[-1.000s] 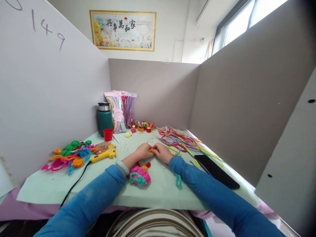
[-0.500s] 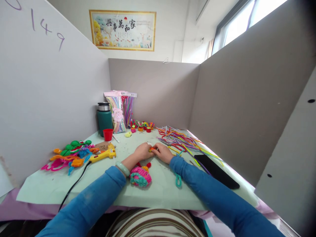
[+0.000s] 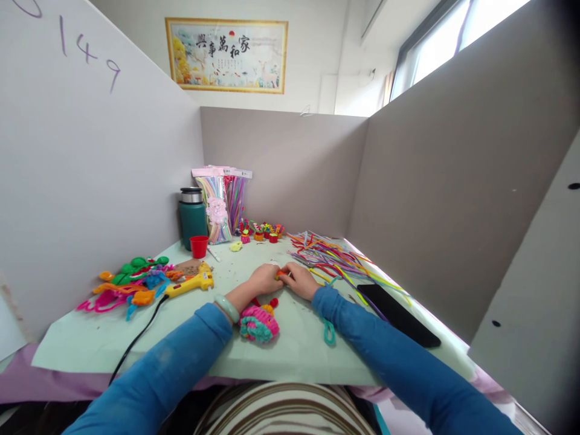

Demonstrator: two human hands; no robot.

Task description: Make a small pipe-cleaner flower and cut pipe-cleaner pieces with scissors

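Note:
My left hand (image 3: 265, 280) and my right hand (image 3: 299, 281) meet over the middle of the table, fingers closed around a small orange-red piece (image 3: 281, 274) that looks like pipe cleaner. Most of that piece is hidden by the fingers. Just below my left wrist lies a fuzzy pink and teal pipe-cleaner bundle (image 3: 259, 324) with red and orange bits at its top. A teal pipe-cleaner loop (image 3: 329, 332) rests beside my right sleeve.
Left of my hands lie a yellow glue gun (image 3: 193, 283) with a black cord and a coloured pipe-cleaner pile (image 3: 136, 281). Behind stand a red cup (image 3: 198, 247) and green bottle (image 3: 193, 220). Loose pipe cleaners (image 3: 326, 254) and a black phone-like slab (image 3: 399, 315) lie right.
Both hands stay together at the same spot, still holding the orange-red piece, with only slight finger movement. The whole view has shifted very slightly.

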